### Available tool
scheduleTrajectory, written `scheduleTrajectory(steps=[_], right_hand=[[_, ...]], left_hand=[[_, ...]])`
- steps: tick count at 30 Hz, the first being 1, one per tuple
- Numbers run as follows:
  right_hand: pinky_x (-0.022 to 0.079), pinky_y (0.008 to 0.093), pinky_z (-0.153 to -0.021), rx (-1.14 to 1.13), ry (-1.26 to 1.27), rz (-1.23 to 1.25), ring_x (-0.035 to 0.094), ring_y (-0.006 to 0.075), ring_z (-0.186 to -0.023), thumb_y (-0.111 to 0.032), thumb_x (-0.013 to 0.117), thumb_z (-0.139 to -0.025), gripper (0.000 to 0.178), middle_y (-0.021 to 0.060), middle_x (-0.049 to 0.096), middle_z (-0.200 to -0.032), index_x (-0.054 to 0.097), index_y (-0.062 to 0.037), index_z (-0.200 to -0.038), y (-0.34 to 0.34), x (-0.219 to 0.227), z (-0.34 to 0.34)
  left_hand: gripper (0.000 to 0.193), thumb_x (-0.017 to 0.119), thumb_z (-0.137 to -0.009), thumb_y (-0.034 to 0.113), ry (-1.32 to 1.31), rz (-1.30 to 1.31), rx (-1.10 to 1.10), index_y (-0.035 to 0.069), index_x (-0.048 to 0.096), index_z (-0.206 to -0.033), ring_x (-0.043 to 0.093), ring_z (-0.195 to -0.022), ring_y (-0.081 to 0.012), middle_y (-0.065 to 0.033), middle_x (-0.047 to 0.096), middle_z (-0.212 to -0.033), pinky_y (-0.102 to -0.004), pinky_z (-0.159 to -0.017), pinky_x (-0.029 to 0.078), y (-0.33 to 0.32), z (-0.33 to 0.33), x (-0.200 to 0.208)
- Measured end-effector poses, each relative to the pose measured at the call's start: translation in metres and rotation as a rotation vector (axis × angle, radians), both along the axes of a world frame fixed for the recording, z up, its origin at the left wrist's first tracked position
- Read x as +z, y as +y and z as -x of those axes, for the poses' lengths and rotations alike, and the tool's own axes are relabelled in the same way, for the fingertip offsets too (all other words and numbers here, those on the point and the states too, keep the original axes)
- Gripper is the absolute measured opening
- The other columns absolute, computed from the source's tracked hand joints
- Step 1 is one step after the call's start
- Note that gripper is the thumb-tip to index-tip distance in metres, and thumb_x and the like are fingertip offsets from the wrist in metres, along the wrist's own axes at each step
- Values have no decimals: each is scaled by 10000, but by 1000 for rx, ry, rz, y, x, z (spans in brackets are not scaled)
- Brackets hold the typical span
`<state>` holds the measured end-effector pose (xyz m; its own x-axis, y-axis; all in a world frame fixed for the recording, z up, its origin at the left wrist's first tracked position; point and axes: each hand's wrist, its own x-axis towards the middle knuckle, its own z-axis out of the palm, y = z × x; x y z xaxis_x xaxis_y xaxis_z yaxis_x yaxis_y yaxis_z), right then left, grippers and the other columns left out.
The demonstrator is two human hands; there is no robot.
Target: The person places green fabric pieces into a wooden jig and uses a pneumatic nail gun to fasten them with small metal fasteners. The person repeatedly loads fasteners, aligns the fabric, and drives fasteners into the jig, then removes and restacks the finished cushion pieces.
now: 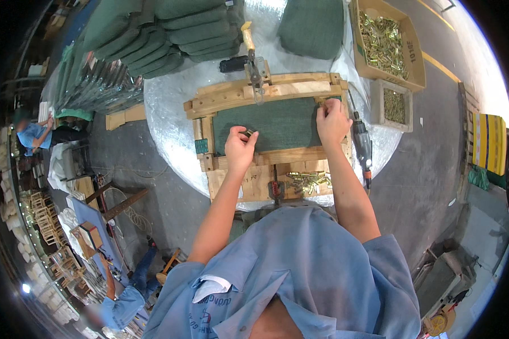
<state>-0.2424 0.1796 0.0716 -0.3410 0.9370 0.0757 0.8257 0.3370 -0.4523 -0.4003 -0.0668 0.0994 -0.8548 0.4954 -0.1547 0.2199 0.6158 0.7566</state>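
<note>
A green fabric-covered panel point(283, 121) lies inside a wooden frame jig point(220, 101) in front of me. Over the panel's left part, my left hand point(241, 149) is closed with small brass-coloured metal pieces point(247, 133) between its fingers. My right hand point(333, 122) is at the jig's right end, fingertips pinched against the wood; what they hold is hidden. A toggle clamp point(255, 73) with a yellow handle reaches over the jig's far bar. Several loose brass-coloured pieces point(308, 182) lie on the near wooden board.
A power screwdriver point(362, 141) lies right of the jig. Beyond it stand a cardboard box point(415, 62) and a smaller tray point(401, 88) of metal pieces. Stacked green cushions point(195, 28) rise at far left. Co-workers point(34, 135) are off to the left.
</note>
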Motion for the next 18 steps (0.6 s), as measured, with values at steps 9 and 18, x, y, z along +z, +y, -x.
scheduleTrajectory(steps=[9,18], right_hand=[[426,476,-893,-12,-6,-19,723,241,-919,-308,734,-937,267,-13,719,-1077,624,-207,-1159,-1,-3,-1],[425,468,-890,-8,10,-1,723,233,-895,-295,735,-939,247,-16,712,-1050,631,-203,-1142,0,0,0]], left_hand=[[268,674,-1035,311,351,253,-248,100,648,-1198,692,-980,-422,-164,711,-1106,-532,-841,548,-18,50,12],[286,751,-967,239,581,117,-194,51,694,-1175,609,-1105,-420,-194,663,-1132,-536,-964,481,-57,109,-13]])
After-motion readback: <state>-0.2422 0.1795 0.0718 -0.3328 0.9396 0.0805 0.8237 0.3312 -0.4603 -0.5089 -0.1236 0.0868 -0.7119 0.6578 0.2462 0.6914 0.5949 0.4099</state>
